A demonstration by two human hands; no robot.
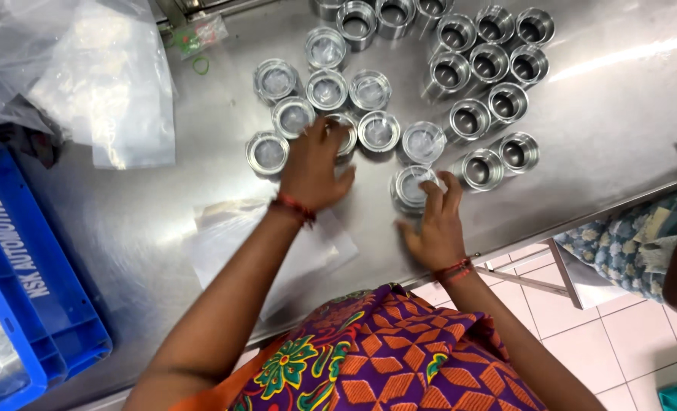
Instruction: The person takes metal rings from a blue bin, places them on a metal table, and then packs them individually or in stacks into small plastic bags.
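Observation:
Several shiny metal rings stand on a steel table. Those at the centre are covered in clear plastic film; those at the back right are bare. My left hand lies on top of a wrapped ring in the middle cluster, fingers spread over it. My right hand pinches the clear film on a wrapped ring near the table's front edge. Both wrists carry red thread bands.
Flat clear plastic bags lie under my left forearm. A heap of plastic sheeting sits at the back left. A blue crate stands at the left edge. Another person's patterned clothing shows at the right.

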